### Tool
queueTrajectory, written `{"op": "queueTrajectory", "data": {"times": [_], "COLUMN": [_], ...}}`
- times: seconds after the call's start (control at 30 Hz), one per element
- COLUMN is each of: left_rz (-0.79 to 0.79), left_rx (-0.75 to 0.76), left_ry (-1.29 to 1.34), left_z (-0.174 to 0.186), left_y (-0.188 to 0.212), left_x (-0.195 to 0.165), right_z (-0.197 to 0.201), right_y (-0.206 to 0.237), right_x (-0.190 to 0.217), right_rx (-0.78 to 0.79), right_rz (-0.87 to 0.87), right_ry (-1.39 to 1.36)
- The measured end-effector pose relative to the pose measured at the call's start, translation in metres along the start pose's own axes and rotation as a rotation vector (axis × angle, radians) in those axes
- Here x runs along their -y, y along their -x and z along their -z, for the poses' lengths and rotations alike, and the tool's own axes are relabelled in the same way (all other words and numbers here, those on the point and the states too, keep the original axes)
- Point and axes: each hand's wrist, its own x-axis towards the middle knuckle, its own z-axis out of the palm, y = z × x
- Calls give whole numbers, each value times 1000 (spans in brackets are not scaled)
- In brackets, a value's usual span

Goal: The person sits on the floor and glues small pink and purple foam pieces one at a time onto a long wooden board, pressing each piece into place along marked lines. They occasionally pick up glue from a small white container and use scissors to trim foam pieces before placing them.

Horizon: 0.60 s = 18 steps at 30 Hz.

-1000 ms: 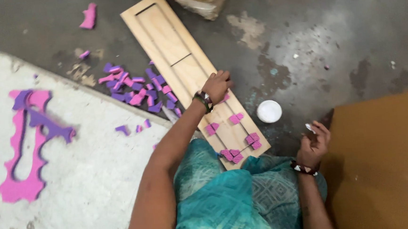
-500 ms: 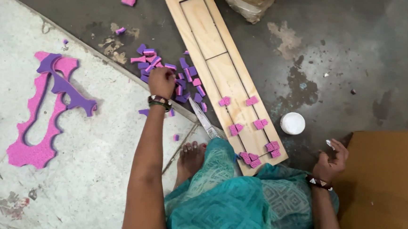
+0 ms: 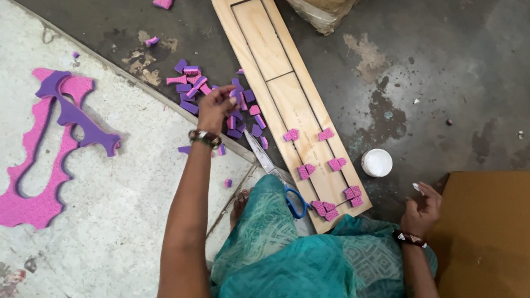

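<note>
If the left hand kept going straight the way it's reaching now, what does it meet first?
Most likely the pile of purple and pink foam pieces on the dark floor: the left hand points up-frame into it, fingertips already over its near edge. Whether it touches any piece is unclear from above.

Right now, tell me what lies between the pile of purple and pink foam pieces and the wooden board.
Head view: scissors with blue handles lie in that gap on the floor, blades pointing up toward the foam pieces, alongside the wooden board. The left hand hovers over the pile.
</note>
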Motion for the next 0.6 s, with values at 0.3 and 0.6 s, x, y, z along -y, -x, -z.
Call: {"op": "queueTrajectory", "data": {"times": [0.3,0.6], "left_rz": [220,150], "left_rx": [317,240], "left_ry": [357,-184], "left_z": [-6,-30], "left_y": [64,118], "left_x": [34,-87], "right_z": [-35,-47], "right_y": [-13,-23], "right_x": [36,47], "right_rx": [325,351], "right_rz": [17,88], "right_ry": [232,457]}}
